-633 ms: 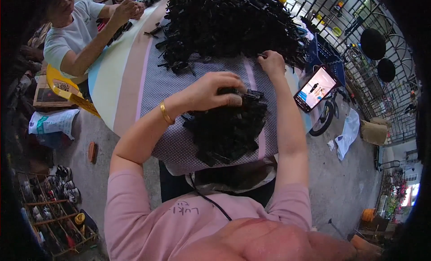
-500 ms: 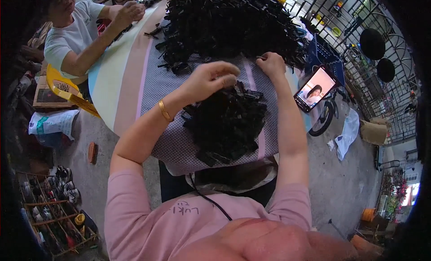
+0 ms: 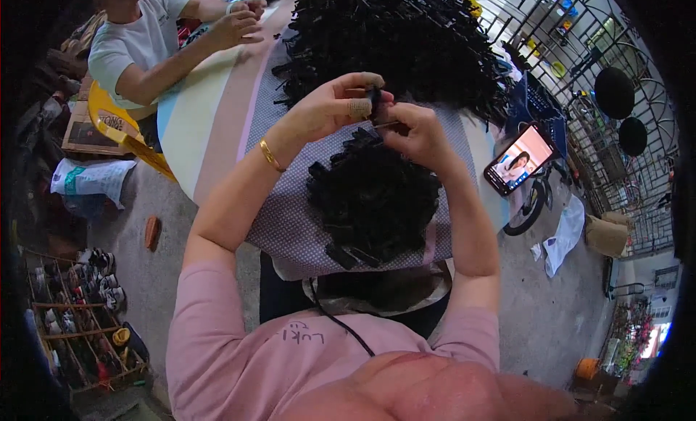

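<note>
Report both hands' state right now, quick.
Left hand: closed, holding a small black piece between thumb and fingers.
Right hand: closed, pinching a thin item; exact kind cannot be told.

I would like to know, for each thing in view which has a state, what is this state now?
Left hand: closed on a small black piece
Right hand: pinching a thin object
Near black pile: loosely heaped
Far black pile: heaped, larger
Phone: screen lit
Gold bracelet: worn
White bag: crumpled
</note>
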Demonstrator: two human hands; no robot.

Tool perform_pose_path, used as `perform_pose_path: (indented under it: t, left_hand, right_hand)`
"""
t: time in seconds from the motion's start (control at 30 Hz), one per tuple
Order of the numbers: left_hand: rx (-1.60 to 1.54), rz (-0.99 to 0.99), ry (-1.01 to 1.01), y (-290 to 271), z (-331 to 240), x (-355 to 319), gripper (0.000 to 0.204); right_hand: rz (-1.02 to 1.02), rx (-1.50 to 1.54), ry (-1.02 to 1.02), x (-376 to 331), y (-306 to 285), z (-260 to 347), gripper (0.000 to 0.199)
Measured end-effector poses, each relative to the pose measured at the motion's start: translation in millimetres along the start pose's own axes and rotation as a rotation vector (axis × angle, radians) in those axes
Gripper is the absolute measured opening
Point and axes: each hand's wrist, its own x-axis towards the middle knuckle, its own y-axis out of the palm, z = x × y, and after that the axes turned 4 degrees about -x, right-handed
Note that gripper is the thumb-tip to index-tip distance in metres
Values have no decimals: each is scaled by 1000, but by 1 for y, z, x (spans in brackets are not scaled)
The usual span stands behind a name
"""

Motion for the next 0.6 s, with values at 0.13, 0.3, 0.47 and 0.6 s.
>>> perform_pose_path:
  t: [0.13, 0.3, 0.47, 0.6]
  left_hand:
    - [140, -120, 176, 1, 3, 1, 37]
    - [382, -249, 268, 16, 5, 0, 32]
    - [631, -287, 317, 26, 14, -3, 30]
    - [686, -311, 353, 34, 12, -5, 29]
  right_hand:
    - [-129, 149, 133, 2, 2, -3, 17]
    - [-154, 552, 292, 1, -5, 7, 22]
    - [-96, 331, 246, 0, 4, 15, 20]
    - [-113, 343, 229, -1, 2, 22, 19]
